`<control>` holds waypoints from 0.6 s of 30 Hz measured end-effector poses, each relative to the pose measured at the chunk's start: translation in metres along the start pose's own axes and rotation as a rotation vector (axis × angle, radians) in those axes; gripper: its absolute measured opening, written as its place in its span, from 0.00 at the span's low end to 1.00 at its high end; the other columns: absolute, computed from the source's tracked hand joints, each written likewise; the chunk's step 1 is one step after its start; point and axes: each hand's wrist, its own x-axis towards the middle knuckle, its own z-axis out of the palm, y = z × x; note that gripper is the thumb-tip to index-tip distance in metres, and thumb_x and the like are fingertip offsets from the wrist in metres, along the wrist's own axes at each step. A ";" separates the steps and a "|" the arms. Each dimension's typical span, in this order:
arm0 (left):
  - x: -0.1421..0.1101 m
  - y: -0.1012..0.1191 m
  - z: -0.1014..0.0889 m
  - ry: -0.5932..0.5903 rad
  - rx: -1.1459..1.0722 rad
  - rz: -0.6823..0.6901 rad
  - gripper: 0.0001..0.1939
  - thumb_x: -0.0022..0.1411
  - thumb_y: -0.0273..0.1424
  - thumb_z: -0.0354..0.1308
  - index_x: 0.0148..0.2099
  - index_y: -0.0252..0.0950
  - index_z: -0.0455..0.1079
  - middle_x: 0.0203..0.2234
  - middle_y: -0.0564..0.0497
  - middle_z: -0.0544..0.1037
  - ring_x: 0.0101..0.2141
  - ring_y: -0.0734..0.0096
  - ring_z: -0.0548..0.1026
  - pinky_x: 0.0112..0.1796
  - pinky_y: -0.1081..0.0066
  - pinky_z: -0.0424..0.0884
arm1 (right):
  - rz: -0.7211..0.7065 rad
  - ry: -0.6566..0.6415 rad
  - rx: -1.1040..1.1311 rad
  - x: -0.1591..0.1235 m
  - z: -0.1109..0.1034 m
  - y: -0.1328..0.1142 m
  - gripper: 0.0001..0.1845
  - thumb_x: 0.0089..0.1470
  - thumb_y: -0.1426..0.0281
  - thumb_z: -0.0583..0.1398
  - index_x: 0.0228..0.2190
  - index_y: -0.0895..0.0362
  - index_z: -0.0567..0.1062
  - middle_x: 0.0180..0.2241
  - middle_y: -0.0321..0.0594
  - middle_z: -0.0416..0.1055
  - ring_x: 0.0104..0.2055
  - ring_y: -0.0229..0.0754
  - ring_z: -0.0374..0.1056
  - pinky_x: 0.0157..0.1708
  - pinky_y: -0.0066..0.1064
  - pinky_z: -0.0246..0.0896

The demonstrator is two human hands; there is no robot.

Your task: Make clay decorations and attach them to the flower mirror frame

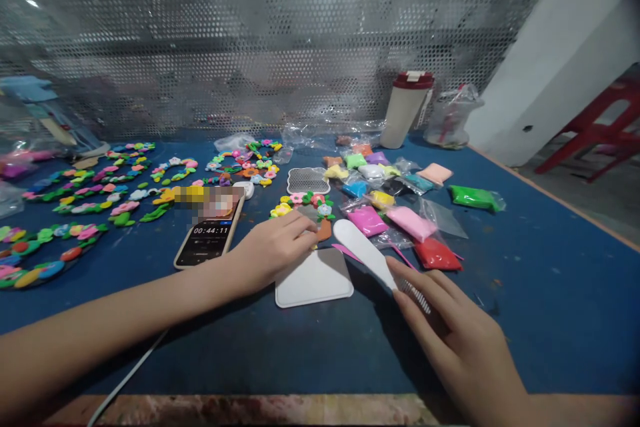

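Note:
My left hand [277, 243] lies over the lower left of a small mirror-like panel [310, 213] ringed with colourful clay flowers. Its fingers are bent and close together, and what the tips grip, if anything, is hidden. A white rounded-corner panel [315, 283] lies flat just below this hand. In my right hand [450, 327] is a white comb [367, 250], gripped near its toothed part, with the broad rounded end pointing up and left. Beneath the comb shows a pink pointed piece [346, 251].
A phone [210, 233] showing a timer lies left of the panels. Flower wreaths [85, 193] spread across the left. Behind stand a scalloped panel [309, 181] and a tumbler [407, 110]. Coloured clay packets, including a red one [437, 255], lie right. A cable [130, 373] crosses the front edge.

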 end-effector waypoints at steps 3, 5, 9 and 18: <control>-0.007 0.001 -0.007 0.068 -0.273 -0.171 0.08 0.66 0.28 0.49 0.44 0.34 0.67 0.38 0.47 0.74 0.40 0.66 0.71 0.40 0.68 0.68 | 0.005 -0.016 -0.059 -0.002 0.001 -0.003 0.17 0.61 0.62 0.50 0.50 0.48 0.68 0.36 0.38 0.69 0.30 0.37 0.70 0.27 0.27 0.63; -0.009 0.003 -0.012 0.116 -0.501 -0.328 0.09 0.64 0.28 0.53 0.47 0.37 0.66 0.40 0.51 0.74 0.40 0.71 0.72 0.40 0.71 0.68 | -0.010 0.016 -0.145 -0.002 0.002 -0.004 0.18 0.62 0.61 0.49 0.50 0.49 0.68 0.37 0.39 0.70 0.32 0.40 0.70 0.28 0.29 0.63; -0.011 0.005 -0.016 0.160 -0.677 -0.437 0.13 0.62 0.26 0.55 0.49 0.42 0.67 0.40 0.54 0.70 0.39 0.75 0.71 0.39 0.75 0.68 | -0.035 0.125 -0.360 0.004 0.005 0.000 0.20 0.61 0.59 0.48 0.49 0.53 0.69 0.36 0.42 0.71 0.34 0.46 0.69 0.28 0.33 0.61; -0.019 0.008 -0.015 0.204 -0.584 -0.333 0.12 0.54 0.35 0.64 0.36 0.35 0.67 0.32 0.54 0.71 0.34 0.73 0.70 0.36 0.74 0.65 | -0.179 0.186 -0.523 0.009 0.009 0.012 0.20 0.60 0.63 0.49 0.41 0.60 0.76 0.33 0.49 0.71 0.34 0.51 0.63 0.29 0.38 0.55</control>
